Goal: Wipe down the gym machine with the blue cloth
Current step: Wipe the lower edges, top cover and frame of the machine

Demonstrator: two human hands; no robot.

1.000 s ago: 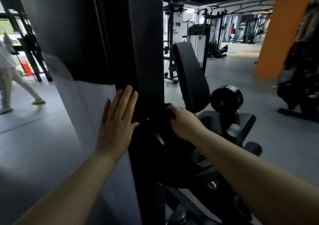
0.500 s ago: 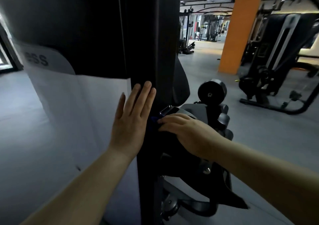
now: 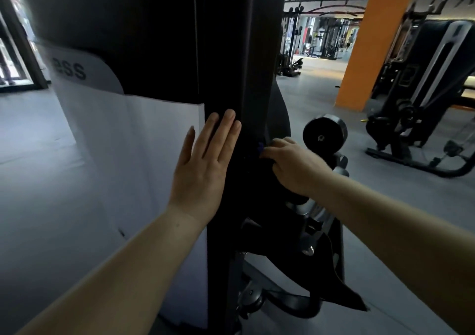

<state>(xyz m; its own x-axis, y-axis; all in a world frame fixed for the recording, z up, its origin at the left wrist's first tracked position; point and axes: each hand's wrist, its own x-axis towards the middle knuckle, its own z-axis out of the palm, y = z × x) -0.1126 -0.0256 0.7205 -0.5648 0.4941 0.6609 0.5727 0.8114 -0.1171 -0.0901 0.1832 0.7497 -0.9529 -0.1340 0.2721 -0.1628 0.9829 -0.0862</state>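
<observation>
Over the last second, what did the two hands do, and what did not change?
The right hand slid with the blue cloth from the dark machine part toward the black upright post, its fingers now curled over the cloth near the post's edge. The view swung right. The left hand stayed flat and open against the post and the white panel.

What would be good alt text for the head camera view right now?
A person's left hand lies flat against a gym machine's black upright column while the right hand holds a mostly hidden blue cloth against the machine's dark parts beside it. An orange pillar and other machines stand behind.
</observation>
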